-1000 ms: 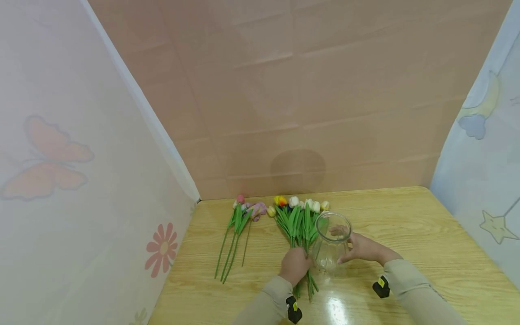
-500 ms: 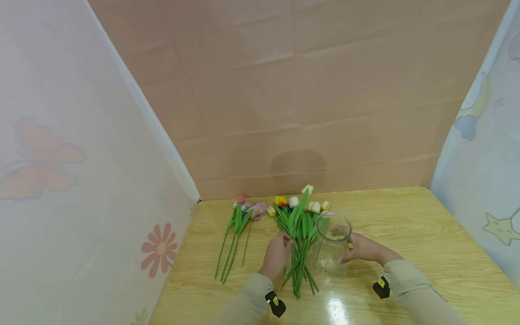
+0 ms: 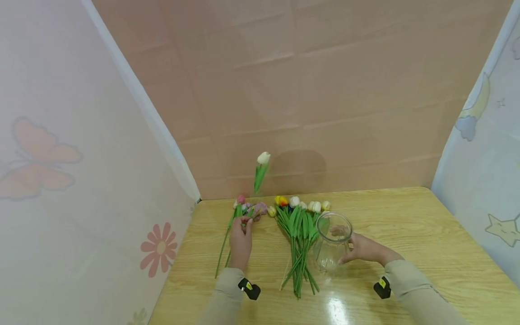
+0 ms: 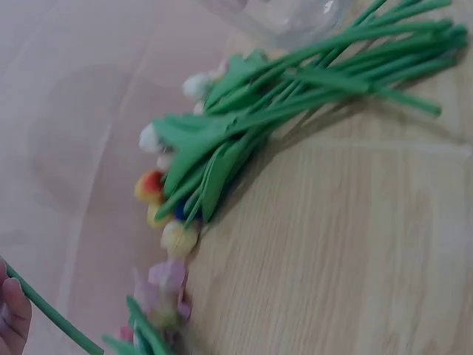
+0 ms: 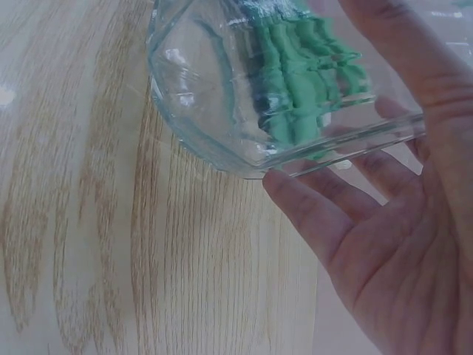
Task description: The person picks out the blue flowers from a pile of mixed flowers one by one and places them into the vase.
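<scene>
In the head view, a single white tulip (image 3: 263,159) is held upright by the left hand (image 3: 240,241), its stem pinched between the fingers near the left part of the table (image 3: 406,225). The stem's long axis runs nearly vertical, the bloom raised well above the tabletop against the brown back wall (image 3: 325,90). The glass vase (image 3: 331,243) stands to the right of that hand, with the large tulip bunch (image 3: 300,234) lying between them, stems toward the near edge. The vase is cupped by the right hand (image 3: 363,248), fingers curved round its side. A smaller bunch (image 3: 243,212) lies under the left hand, toward the back left corner. Printed curtains (image 3: 61,158) close both sides.

In the left wrist view, only a fingertip (image 4: 13,318) and the green stem (image 4: 52,314) touching it are shown; the large bunch (image 4: 295,96) lies across the wood grain.

In the right wrist view, the vase (image 5: 251,89) is seen held against the spread, curved fingers (image 5: 310,214) of the right hand (image 5: 399,244), green leaves showing through the glass.
</scene>
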`<state>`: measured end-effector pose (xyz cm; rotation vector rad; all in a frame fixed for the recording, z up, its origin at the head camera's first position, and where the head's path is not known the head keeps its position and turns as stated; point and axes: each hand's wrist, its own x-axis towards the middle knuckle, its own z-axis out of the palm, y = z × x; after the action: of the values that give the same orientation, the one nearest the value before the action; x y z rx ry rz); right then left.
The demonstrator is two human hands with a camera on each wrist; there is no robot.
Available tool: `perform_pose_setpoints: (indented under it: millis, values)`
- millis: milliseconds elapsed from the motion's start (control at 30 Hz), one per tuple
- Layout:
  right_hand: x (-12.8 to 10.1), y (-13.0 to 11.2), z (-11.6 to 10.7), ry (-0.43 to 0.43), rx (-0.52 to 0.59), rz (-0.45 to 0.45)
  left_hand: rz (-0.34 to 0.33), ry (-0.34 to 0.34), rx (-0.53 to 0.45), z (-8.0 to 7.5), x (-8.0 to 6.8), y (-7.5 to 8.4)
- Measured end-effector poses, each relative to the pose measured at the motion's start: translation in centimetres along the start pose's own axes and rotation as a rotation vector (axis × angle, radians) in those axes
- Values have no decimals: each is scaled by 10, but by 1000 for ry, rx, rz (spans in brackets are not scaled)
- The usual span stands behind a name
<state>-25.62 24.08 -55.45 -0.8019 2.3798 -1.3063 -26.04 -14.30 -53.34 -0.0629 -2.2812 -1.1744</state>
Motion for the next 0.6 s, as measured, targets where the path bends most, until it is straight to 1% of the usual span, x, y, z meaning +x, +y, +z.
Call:
perform_pose_setpoints:
  millis: [133, 233, 300, 367, 500, 600]
  values:
    - [0, 2, 0, -1, 3, -8, -29, 107, 51, -15, 10, -15]
    - [1, 3, 1, -1, 5, -12, -63, 130, 85, -24, 12, -26]
    - [0, 3, 1, -1, 5, -13, -89, 114, 125, -27, 10, -33]
    - [0, 3, 0, 1, 6, -16, -108, 78, 178, -28, 6, -41]
    - [1, 3, 0, 1, 3, -17, -112, -6, 286, -26, -3, -52]
    - [1, 4, -1, 1, 5, -17, -116, -51, 343, -23, -10, -57]
